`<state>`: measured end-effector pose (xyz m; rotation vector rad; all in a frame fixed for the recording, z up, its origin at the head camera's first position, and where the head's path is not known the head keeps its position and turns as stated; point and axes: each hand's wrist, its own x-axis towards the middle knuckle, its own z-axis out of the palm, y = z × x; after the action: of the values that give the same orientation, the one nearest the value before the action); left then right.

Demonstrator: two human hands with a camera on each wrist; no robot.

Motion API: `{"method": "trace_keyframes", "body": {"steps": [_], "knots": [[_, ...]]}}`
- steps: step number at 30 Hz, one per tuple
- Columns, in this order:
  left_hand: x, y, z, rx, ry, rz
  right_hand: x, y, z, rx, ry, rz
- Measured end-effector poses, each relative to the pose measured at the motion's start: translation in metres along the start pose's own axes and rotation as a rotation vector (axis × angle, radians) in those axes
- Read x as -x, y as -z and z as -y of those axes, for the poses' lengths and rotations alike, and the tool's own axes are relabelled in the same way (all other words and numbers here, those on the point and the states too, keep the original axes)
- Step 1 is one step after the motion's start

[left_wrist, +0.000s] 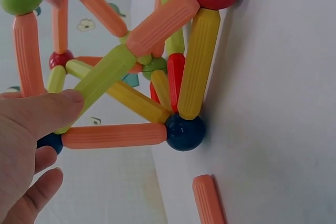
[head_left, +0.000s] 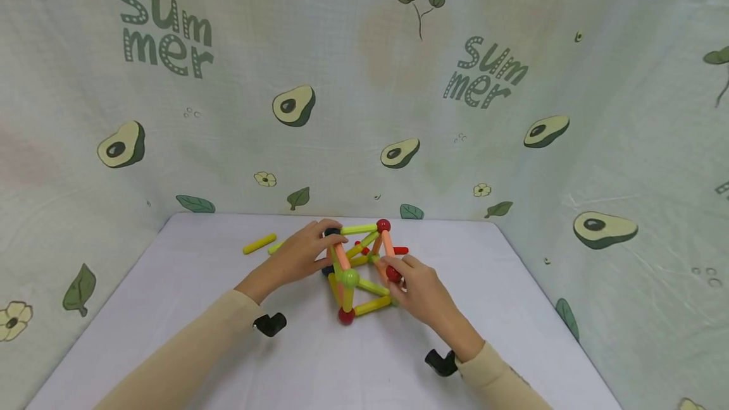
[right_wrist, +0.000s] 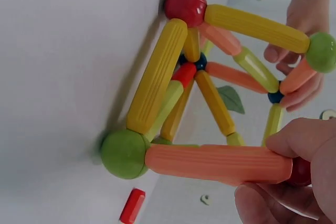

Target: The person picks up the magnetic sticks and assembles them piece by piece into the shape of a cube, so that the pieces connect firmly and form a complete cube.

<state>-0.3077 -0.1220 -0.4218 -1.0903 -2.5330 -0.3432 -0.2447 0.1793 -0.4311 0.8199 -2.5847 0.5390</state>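
A box-shaped frame of coloured magnetic rods and balls stands on the table. My left hand [head_left: 300, 250] grips its upper left back corner, fingers round a dark blue ball [head_left: 331, 232]. In the left wrist view the thumb lies on a yellow-green rod [left_wrist: 105, 74] beside that ball. My right hand [head_left: 420, 288] pinches a red ball [right_wrist: 301, 172] and the end of an orange rod [right_wrist: 215, 162] at the upper right front corner. That rod's other end meets a green ball [right_wrist: 125, 153] low on the frame. Another green ball [head_left: 350, 278] tops the front left corner, above a red ball [head_left: 346, 316].
Loose rods lie on the table: a yellow rod [head_left: 259, 243] at the back left, a red rod [head_left: 401, 250] behind the frame, an orange rod [left_wrist: 208, 200] near the left hand. A printed cloth [head_left: 353, 157] hangs behind and at both sides of the white table [head_left: 319, 372].
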Motion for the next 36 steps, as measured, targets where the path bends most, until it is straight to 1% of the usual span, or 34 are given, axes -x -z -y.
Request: {"method": "trace_keyframes", "body": {"steps": [5, 8, 10, 12, 14, 16, 19, 22, 24, 27, 32, 36], "knots": [[0.001, 0.0, -0.001, 0.005, -0.006, -0.019, -0.003, 0.001, -0.008, 0.082, 0.042, -0.029], [0.003, 0.0, -0.004, 0.006, 0.003, -0.01, -0.003, 0.0, -0.012, 0.093, 0.055, -0.031], [0.005, 0.001, -0.009, 0.027, 0.013, 0.002, -0.002, -0.001, -0.014, 0.086, 0.059, -0.029], [0.009, 0.002, -0.019, 0.075, 0.032, 0.027, -0.001, -0.002, -0.016, 0.073, 0.063, -0.031], [0.013, 0.002, -0.032, 0.139, 0.049, 0.047, -0.001, -0.003, -0.018, 0.063, 0.063, -0.037], [0.015, 0.001, -0.047, 0.181, 0.076, 0.062, -0.001, -0.004, -0.02, 0.059, 0.062, -0.048], [0.016, -0.004, -0.065, 0.176, 0.104, 0.051, -0.001, -0.005, -0.021, 0.061, 0.058, -0.061], [0.015, -0.009, -0.074, 0.114, 0.13, 0.021, 0.0, -0.005, -0.021, 0.059, 0.048, -0.063], [0.016, -0.01, -0.074, 0.094, 0.137, 0.001, 0.001, -0.005, -0.02, 0.049, 0.039, -0.06], [0.019, -0.01, -0.066, 0.088, 0.124, -0.036, 0.003, -0.005, -0.017, 0.026, 0.012, -0.051], [0.024, -0.007, -0.047, 0.115, 0.065, -0.105, 0.002, -0.004, -0.013, -0.029, -0.024, -0.046], [0.022, -0.01, -0.042, 0.17, 0.042, -0.112, -0.002, -0.005, -0.014, -0.065, -0.031, -0.054]]}}
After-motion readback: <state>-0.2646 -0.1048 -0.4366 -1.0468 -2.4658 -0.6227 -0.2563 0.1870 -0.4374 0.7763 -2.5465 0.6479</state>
